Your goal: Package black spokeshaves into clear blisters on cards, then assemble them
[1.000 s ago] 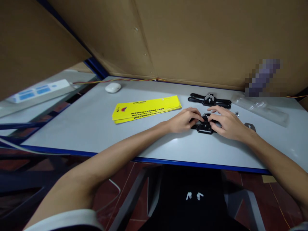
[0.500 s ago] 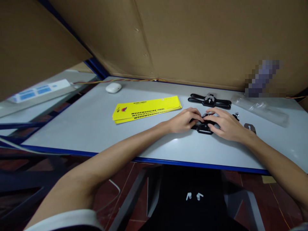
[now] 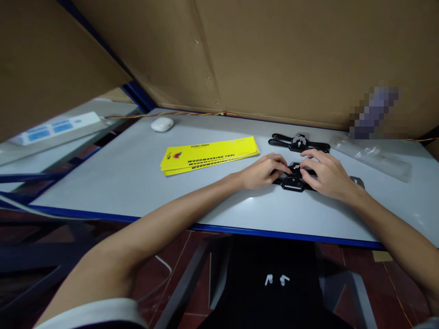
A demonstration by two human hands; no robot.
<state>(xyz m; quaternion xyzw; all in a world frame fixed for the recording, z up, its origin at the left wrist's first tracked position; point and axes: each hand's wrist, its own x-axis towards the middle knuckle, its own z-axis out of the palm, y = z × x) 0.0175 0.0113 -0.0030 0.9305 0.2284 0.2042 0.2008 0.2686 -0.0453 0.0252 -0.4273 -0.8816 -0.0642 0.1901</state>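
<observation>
our left hand (image 3: 267,172) and right hand (image 3: 325,174) pinch the glossy black spokeshave (image 3: 295,168), silvery at its middle.

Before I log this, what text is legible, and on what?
"WOODWORKING TOOL": top yellow card
"WOODWORKING": lowest yellow card, rest covered
"SPOKE SHAVE": top yellow card, blurred, probable reading
Too small or blurred: print by the top card's logo, labels on the power strip, marks on the front black tool
</observation>
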